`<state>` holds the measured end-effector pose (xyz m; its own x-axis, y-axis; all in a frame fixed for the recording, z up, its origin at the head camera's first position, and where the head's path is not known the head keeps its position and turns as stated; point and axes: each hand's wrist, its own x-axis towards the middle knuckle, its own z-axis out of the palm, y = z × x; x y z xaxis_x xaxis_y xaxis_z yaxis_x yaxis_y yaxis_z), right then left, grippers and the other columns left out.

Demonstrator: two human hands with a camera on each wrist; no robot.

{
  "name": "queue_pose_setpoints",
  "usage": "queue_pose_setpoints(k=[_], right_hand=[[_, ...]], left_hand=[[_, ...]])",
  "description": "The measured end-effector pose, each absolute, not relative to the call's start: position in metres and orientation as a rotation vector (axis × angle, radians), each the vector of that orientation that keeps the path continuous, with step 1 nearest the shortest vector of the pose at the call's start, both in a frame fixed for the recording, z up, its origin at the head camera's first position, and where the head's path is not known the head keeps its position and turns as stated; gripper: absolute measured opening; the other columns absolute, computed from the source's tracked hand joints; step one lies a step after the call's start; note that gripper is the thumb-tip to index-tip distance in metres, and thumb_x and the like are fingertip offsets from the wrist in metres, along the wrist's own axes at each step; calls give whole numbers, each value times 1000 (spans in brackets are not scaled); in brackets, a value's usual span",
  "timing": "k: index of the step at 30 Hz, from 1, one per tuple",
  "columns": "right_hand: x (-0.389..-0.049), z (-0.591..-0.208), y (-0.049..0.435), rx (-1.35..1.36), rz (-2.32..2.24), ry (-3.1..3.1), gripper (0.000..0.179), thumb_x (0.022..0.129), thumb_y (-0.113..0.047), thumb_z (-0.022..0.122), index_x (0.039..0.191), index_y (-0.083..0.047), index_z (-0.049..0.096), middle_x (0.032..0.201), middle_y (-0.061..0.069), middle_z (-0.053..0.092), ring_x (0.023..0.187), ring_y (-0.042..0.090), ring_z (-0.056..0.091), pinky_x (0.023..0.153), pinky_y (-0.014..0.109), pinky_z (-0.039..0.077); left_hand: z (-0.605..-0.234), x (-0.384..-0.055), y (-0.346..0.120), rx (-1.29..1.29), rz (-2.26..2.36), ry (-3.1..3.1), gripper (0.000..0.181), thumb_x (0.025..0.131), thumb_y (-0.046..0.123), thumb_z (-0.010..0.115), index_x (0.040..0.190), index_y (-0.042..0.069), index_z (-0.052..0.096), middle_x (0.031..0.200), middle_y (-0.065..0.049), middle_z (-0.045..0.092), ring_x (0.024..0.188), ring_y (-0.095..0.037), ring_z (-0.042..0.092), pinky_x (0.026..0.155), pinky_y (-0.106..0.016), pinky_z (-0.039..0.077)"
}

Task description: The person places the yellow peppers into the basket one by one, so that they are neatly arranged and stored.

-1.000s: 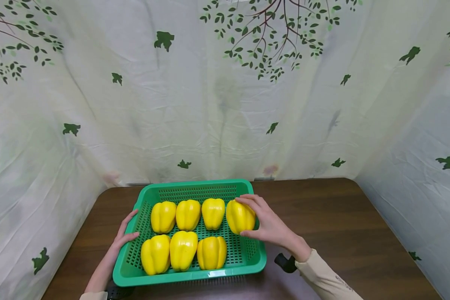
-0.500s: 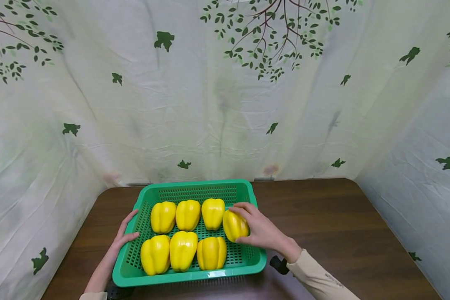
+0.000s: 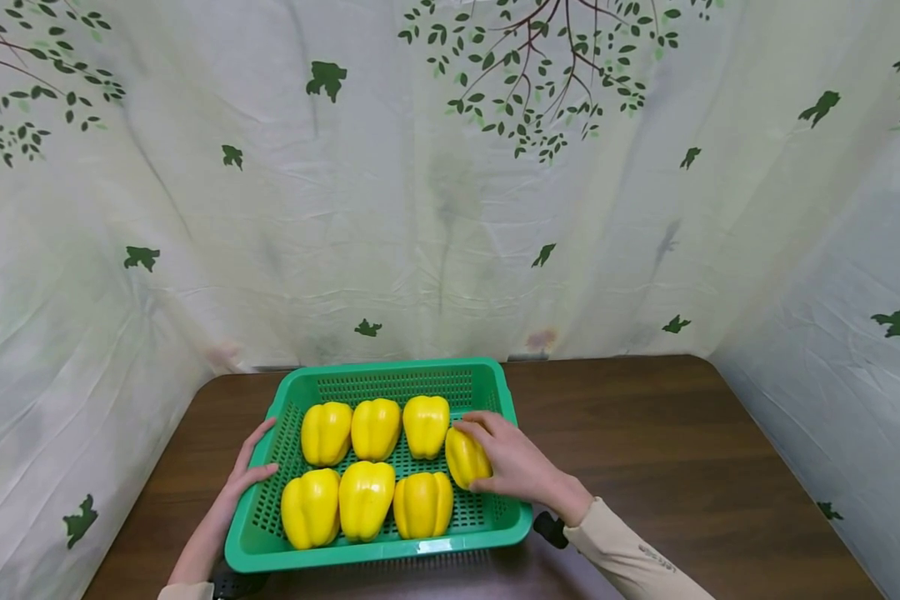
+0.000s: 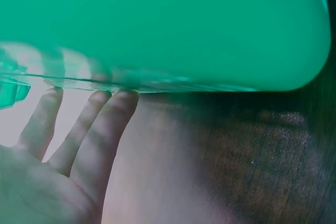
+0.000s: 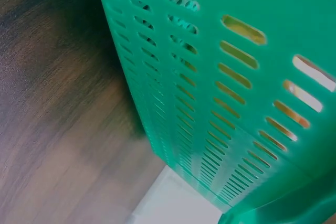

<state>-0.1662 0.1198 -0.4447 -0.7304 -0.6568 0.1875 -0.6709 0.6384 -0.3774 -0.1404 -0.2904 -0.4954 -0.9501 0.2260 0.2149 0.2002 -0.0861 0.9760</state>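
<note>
My right hand [image 3: 521, 458] grips a yellow bell pepper [image 3: 465, 458], fingers over its far side and thumb at its near side. This pepper is low inside the green plastic basket [image 3: 378, 552], at its right end, partly hidden by the hand. Beside it in the basket stand a back row of peppers [image 3: 376, 429] and a front row [image 3: 367, 502]. At the basket's left side is my left hand [image 3: 243, 471], its fingers straight. In the left wrist view the fingertips [image 4: 126, 98] touch the basket's outer wall. The right wrist view shows the slotted basket side [image 5: 210, 103], which hides the right hand.
The basket stands on a dark brown wooden table [image 3: 667, 467], which stretches far to the right. A white curtain [image 3: 390, 208] printed with leaves and branches hangs behind the table and along both sides.
The right hand has moved the gripped bell pepper left and toward the near side, down beside the rows. The left hand and the basket have stayed in place.
</note>
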Motion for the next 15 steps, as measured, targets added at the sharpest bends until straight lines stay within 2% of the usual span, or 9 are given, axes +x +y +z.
queue_pose_setpoints(k=[6, 8, 9, 13, 15], right_hand=[[-166, -447, 119, 1138, 597, -2817, 76, 74, -27, 83, 138, -8, 47, 138, 11, 43, 125, 28, 41, 102, 43, 37], [-166, -447, 120, 1132, 605, -2819, 75, 75, -28, 83, 138, -8, 47, 138, 11, 43, 126, 27, 42, 102, 43, 37], [-165, -447, 120, 1128, 619, -2817, 74, 76, -27, 82, 138, -8, 47, 138, 11, 43, 125, 27, 42, 102, 43, 38], [-162, -443, 123, 1083, 790, -2809, 66, 82, -24, 77, 138, -8, 47, 137, 9, 43, 123, 25, 44, 99, 42, 41], [-160, -440, 126, 1036, 890, -2802, 61, 84, -23, 75, 137, -8, 48, 137, 8, 43, 123, 24, 44, 98, 41, 43]], left_hand=[[-496, -142, -290, 554, 2260, 2094, 65, 96, -7, 32, 151, 25, 24, 136, 14, 31, 114, 2, 47, 85, -18, 45], [-493, -142, -290, 483, 2227, 2121, 64, 96, -5, 34, 152, 23, 21, 140, 7, 27, 114, 1, 47, 85, -19, 45], [-491, -141, -291, 405, 2185, 2117, 63, 98, 0, 35, 153, 27, 18, 143, 4, 22, 113, -1, 47, 85, -21, 46], [-479, -137, -295, 84, 1970, 2123, 62, 103, 22, 40, 153, 38, 6, 153, -13, -2, 125, -22, 37, 88, -36, 47], [-473, -135, -298, 0, 1863, 2130, 63, 103, 31, 40, 152, 41, 2, 155, -16, -10, 128, -36, 31, 89, -42, 47]])
